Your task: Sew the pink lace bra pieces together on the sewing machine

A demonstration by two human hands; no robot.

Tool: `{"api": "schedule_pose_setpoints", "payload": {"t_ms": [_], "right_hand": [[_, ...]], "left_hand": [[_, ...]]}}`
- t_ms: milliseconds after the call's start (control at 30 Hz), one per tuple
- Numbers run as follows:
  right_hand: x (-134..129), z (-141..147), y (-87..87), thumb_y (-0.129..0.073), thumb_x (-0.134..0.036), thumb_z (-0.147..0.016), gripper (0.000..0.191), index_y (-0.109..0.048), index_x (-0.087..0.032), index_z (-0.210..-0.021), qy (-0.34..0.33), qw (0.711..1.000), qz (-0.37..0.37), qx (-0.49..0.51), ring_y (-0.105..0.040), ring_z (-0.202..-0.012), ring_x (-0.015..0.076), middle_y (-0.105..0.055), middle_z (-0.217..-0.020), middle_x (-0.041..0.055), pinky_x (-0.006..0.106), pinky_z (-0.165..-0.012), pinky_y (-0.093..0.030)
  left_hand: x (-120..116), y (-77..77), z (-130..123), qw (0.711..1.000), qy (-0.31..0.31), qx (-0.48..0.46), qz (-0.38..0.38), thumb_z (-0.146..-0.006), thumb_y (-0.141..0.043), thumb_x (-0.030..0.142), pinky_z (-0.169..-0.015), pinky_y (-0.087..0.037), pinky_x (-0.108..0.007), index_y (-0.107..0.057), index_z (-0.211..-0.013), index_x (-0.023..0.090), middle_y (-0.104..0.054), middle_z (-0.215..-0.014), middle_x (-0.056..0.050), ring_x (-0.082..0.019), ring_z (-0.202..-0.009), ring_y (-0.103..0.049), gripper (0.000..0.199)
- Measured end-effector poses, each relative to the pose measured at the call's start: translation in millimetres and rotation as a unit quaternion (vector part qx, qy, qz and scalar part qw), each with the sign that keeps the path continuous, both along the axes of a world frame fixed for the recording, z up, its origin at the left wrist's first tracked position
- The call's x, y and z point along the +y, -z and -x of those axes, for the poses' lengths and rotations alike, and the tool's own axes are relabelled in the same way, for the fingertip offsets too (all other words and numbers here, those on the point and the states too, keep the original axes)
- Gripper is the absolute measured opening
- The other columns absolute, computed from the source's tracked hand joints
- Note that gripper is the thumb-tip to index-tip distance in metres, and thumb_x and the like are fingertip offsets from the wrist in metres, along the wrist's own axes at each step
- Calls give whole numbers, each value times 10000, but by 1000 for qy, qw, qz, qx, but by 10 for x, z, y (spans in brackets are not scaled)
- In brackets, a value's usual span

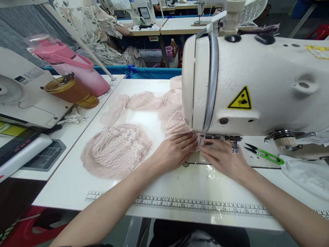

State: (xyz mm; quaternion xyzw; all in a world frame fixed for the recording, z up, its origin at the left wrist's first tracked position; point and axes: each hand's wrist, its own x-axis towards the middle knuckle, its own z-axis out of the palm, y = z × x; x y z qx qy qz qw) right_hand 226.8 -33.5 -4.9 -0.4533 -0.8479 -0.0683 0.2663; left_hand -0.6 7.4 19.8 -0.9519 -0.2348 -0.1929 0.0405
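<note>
Pale pink lace fabric [172,116] runs along the table to the needle area of a white sewing machine [269,79]. My left hand [177,151] lies flat on its near end, fingers stretched toward the presser foot. On the other side of the needle, my right hand [224,159] is under the machine head with fingers extended at the lace edge; the head's lower parts cover some of it. A round lace piece [117,149] with fringe-like threads rests left of my hands. Green-handled thread snips [266,154] lie right of my right hand.
A pink bottle [74,68] and an amber cup [73,91] stand at the back left, near another machine [28,89]. White cloth [308,175] lies at the right. A printed ruler [200,206] follows the table's front edge. Another person's sleeve [110,25] shows behind.
</note>
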Motion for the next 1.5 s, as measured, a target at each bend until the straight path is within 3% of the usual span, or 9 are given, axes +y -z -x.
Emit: {"api": "schedule_pose_setpoints", "payload": {"t_ms": [133,300,500,800,967,1200,1500], "right_hand": [[-8,16,19,-527,-325,-957,227,-709,-306,-1092,-6,999,36,8,-662,-898,176,-669,-1198,14,332,-784,-423],[-14,21,33,-518,-348,-959,241,-696,-316,-1119,12,999,47,-8,-648,-885,187,-666,-1177,13,322,-757,-423],[1,9,26,-543,-356,-944,229,-687,-319,-1118,31,999,-5,-29,-612,-723,152,-690,-1085,-2,324,-742,-403],[-16,8,13,-501,-377,-961,264,-672,-301,-1147,52,995,-48,-68,-632,-749,191,-704,-975,28,389,-839,-423],[-14,17,47,-510,-379,-957,270,-657,-297,-1168,56,995,-45,-73,-638,-767,199,-705,-1023,30,410,-856,-415],[10,39,-8,-565,-336,-935,188,-690,-282,-1063,33,996,-68,-54,-635,-707,142,-709,-1049,-31,333,-735,-407],[15,26,-21,-547,-318,-941,211,-679,-257,-1095,43,992,-84,-79,-617,-688,155,-719,-1014,3,358,-805,-421]], "left_hand": [[12,-31,11,1000,-9,-3,7,-981,-431,180,-1025,-520,-378,-656,-1169,117,-675,-1189,-77,-203,-1143,-629,300],[17,-24,2,1000,-21,-2,10,-971,-434,167,-1014,-528,-387,-664,-1151,111,-675,-1188,-89,-212,-1147,-627,298],[7,20,0,999,-30,14,-6,-959,-444,151,-1004,-531,-383,-644,-1191,125,-673,-1194,-92,-211,-1166,-615,307],[-50,72,-43,997,-60,24,-51,-968,-437,158,-939,-558,-371,-652,-1170,99,-669,-1196,-111,-232,-1130,-635,301],[-73,68,-56,995,-70,38,-56,-965,-430,148,-938,-553,-386,-646,-1176,90,-662,-1203,-130,-246,-1140,-629,307],[-94,33,-70,994,-72,46,-61,-965,-427,154,-891,-565,-388,-646,-1174,90,-664,-1193,-146,-263,-1115,-639,310],[-142,52,-134,992,-95,32,-76,-966,-471,212,-924,-543,-378,-665,-1143,100,-682,-1161,-132,-254,-1102,-643,286]]}}
